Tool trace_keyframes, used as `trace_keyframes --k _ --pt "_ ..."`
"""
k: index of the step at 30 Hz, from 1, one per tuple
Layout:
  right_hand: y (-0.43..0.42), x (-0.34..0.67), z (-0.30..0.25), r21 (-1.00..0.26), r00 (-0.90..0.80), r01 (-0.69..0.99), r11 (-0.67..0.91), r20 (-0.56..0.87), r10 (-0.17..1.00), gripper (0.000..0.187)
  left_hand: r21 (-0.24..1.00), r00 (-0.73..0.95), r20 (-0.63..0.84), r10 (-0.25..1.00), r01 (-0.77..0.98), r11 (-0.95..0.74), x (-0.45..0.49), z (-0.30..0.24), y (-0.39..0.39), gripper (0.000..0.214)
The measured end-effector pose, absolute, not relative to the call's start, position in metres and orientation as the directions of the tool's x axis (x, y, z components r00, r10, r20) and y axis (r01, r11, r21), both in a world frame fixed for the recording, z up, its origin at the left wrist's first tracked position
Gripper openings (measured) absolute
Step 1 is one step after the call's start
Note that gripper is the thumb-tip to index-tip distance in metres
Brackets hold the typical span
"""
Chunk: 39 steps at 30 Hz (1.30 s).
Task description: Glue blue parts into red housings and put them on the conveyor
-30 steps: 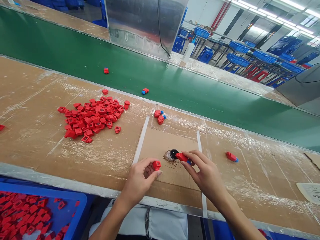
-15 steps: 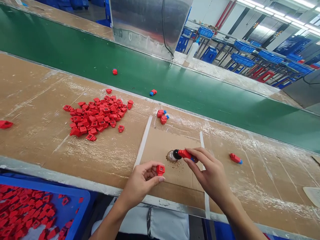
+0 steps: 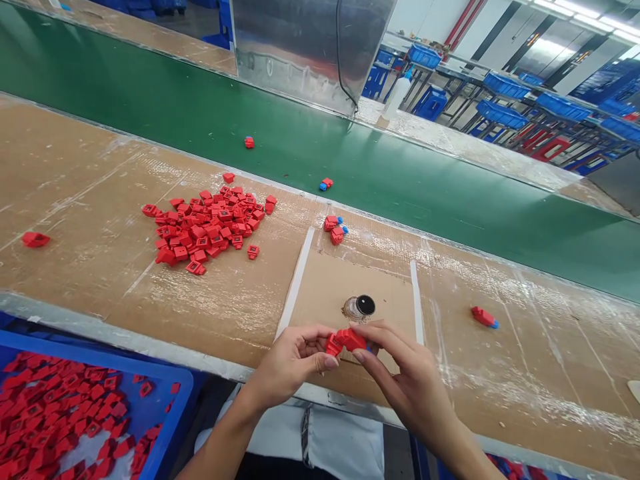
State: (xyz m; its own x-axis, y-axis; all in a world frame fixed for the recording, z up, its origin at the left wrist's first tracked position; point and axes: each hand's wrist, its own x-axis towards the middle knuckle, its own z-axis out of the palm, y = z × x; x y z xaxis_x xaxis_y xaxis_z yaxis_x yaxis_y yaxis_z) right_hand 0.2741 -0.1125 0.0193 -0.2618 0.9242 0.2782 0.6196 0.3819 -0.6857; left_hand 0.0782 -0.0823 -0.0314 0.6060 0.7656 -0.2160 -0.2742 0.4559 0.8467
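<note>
Head camera: left hand (image 3: 290,365) and right hand (image 3: 413,373) pinch red plastic parts (image 3: 347,341) tightly, lower centre.
Right fingers (image 3: 380,338) hide the join; only a sliver of blue tip (image 3: 369,347) shows.

A bright red piece (image 3: 350,340) sits between the left hand (image 3: 290,363) and right hand (image 3: 413,377), matching the red pile (image 3: 203,227) on the brown cardboard (image 3: 85,200). A blue bin (image 3: 100,349) holds more red pieces (image 3: 65,413). White tape (image 3: 295,287) edges the cardboard, a jar's lid (image 3: 365,305) is black, and the belt (image 3: 350,167) is green.
</note>
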Motion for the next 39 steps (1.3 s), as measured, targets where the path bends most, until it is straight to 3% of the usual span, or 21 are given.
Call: trace_keyframes --k 9,20,28,39 --pt "-0.117 0.272 0.02 -0.671 -0.292 0.64 0.373 0.237 0.927 0.019 0.861 0.612 -0.199 0.765 -0.264 0.435 0.08 -0.029 -0.083 0.027" --pt "-0.122 0.262 0.01 -0.658 -0.363 0.669 0.347 0.118 0.924 0.016 0.952 0.658 -0.224 0.719 -0.011 0.307 0.075 -0.029 -0.081 0.015" --pt "-0.115 0.261 0.016 -0.646 -0.407 0.685 0.338 0.045 0.912 0.019 0.956 0.671 -0.227 0.706 0.015 0.292 0.074 -0.027 -0.08 0.011" --pt "-0.108 0.259 0.003 -0.659 -0.3 0.68 0.321 0.149 0.942 0.012 0.934 0.671 -0.272 0.69 0.011 0.358 0.075 -0.032 -0.073 0.022"
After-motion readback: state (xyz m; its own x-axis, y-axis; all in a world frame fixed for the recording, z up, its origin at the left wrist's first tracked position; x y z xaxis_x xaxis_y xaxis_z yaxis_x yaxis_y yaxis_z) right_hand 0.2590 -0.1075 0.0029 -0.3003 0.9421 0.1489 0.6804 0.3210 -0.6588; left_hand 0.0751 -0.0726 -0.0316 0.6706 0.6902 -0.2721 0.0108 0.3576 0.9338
